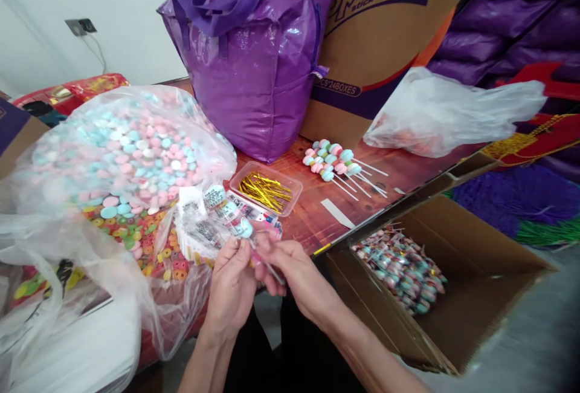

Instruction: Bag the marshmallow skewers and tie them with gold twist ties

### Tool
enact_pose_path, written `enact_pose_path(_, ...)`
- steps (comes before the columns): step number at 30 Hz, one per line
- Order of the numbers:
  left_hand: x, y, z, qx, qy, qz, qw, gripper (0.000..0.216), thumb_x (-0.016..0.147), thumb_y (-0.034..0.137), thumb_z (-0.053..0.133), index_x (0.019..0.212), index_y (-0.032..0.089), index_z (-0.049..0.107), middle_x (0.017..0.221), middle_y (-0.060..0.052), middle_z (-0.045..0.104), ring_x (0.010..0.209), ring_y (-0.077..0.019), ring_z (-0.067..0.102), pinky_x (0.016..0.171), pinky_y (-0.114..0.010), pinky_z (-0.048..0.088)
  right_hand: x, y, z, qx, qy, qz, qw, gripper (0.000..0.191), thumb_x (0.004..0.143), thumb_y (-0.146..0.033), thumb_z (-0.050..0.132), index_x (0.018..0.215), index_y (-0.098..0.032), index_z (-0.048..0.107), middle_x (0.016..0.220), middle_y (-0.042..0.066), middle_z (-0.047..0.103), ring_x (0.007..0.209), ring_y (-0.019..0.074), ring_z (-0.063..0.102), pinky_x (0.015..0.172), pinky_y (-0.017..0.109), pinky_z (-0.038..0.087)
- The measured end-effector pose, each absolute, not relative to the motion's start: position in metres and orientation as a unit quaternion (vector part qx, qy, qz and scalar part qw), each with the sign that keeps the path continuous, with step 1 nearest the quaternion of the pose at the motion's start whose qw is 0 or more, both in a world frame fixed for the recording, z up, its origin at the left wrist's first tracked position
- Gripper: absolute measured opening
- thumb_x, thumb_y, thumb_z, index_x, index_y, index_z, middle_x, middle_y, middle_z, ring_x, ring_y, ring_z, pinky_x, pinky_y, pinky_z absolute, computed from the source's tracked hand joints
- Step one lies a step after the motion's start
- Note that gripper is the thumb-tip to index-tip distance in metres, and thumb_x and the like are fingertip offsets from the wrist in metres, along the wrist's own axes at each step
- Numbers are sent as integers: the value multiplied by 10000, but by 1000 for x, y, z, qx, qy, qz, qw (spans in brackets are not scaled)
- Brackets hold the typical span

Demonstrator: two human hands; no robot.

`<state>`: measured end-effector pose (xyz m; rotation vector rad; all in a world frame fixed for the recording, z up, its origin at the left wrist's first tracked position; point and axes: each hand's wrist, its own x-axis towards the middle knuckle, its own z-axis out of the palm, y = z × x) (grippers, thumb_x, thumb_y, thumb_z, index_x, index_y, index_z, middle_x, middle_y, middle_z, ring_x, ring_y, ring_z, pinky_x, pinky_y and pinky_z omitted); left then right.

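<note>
A candy stick (243, 227) in a clear printed wrapper is held up between my two hands, over the table's front edge. My left hand (233, 281) pinches the lower end of the wrapper. My right hand (294, 272) has its fingers closed at the same spot, and the white stick points down out of them. Whether a tie is between my fingertips is hidden. Just beyond my hands lie flat printed wrappers (199, 224). Behind these stands a clear plastic tray (296, 190) with gold twist ties (265, 192).
Several unwrapped candy sticks (333, 160) lie right of the tray. Bags of pastel candies (149, 151) and ring gummies (165, 251) fill the left. A purple bag (258, 72) stands behind. Lower right, an open carton (475, 296) contains wrapped candy sticks (403, 269).
</note>
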<state>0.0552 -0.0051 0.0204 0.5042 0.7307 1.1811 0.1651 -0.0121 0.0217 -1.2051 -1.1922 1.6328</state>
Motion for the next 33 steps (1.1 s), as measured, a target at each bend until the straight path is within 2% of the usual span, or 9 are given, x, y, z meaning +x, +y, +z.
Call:
enact_pose_path(2, 48, 1, 22, 198, 324, 604, 701, 340, 707, 332, 850, 632, 176, 557, 624, 25, 501, 627, -120, 536, 627, -254, 514, 173, 2, 32, -487, -598, 552, 317, 414, 956, -386, 453, 626, -182, 599, 531, -5, 554, 508, 121, 497, 502, 232, 325)
enact_pose_path(4, 43, 7, 18, 172, 330, 669, 644, 400, 662, 284, 883, 617, 170, 503, 634, 35, 465, 623, -89, 482, 601, -201, 468, 182, 25, 38, -575, -678, 360, 282, 328, 934, -274, 479, 651, -184, 619, 618, 12, 616, 607, 145, 555, 566, 249, 346)
enact_pose_path(6, 40, 11, 13, 160, 356, 683, 618, 417, 645, 270, 892, 640, 169, 487, 622, 49, 427, 576, -64, 398, 521, -165, 381, 189, 55, 38, -684, -661, 181, 250, 265, 939, -204, 455, 799, -187, 679, 760, 45, 688, 719, 179, 612, 625, 267, 372)
enact_pose_path(9, 37, 11, 8, 155, 383, 632, 655, 434, 661, 287, 869, 657, 179, 449, 622, 52, 404, 551, -60, 334, 483, -171, 313, 192, 99, 29, -746, -647, 95, 124, 243, 958, -232, 472, 1025, -179, 700, 1046, 123, 722, 932, 250, 661, 689, 292, 417)
enact_pose_path(13, 36, 7, 10, 119, 356, 560, 739, 408, 728, 378, 792, 690, 195, 430, 657, 35, 424, 557, -75, 340, 539, -207, 374, 186, 131, 13, -752, -647, 107, 71, 247, 952, -198, 480, 1039, -147, 705, 1057, 179, 711, 973, 298, 675, 747, 337, 455)
enact_pose_path(17, 34, 9, 8, 118, 336, 560, 748, 402, 732, 351, 802, 681, 185, 440, 664, 25, 450, 566, -73, 362, 541, -200, 372, 185, 134, 8, -752, -646, 111, 67, 310, 964, -139, 404, 1097, -139, 684, 1020, 192, 710, 943, 295, 682, 753, 353, 455)
enact_pose_path(25, 40, 16, -4, 163, 344, 607, 698, 365, 709, 297, 857, 717, 157, 520, 658, 36, 517, 527, -34, 347, 512, -149, 327, 199, 106, 19, -729, -651, 104, 184, 264, 954, -216, 453, 998, -197, 712, 942, 88, 725, 868, 222, 650, 727, 301, 428)
enact_pose_path(29, 44, 20, -6, 171, 365, 615, 678, 376, 664, 315, 879, 788, 167, 556, 661, 33, 564, 504, -33, 357, 496, -152, 320, 201, 62, 21, -596, -599, 303, 440, 171, 854, -298, 615, 781, -177, 710, 719, 13, 683, 656, 161, 594, 643, 276, 458)
enact_pose_path(33, 52, 16, -7, 200, 373, 573, 702, 367, 677, 356, 860, 766, 167, 559, 636, 51, 527, 469, -26, 313, 458, -162, 262, 190, 17, 18, -492, -517, 521, 468, 155, 750, -332, 748, 714, -182, 736, 655, 8, 696, 604, 153, 606, 611, 281, 494)
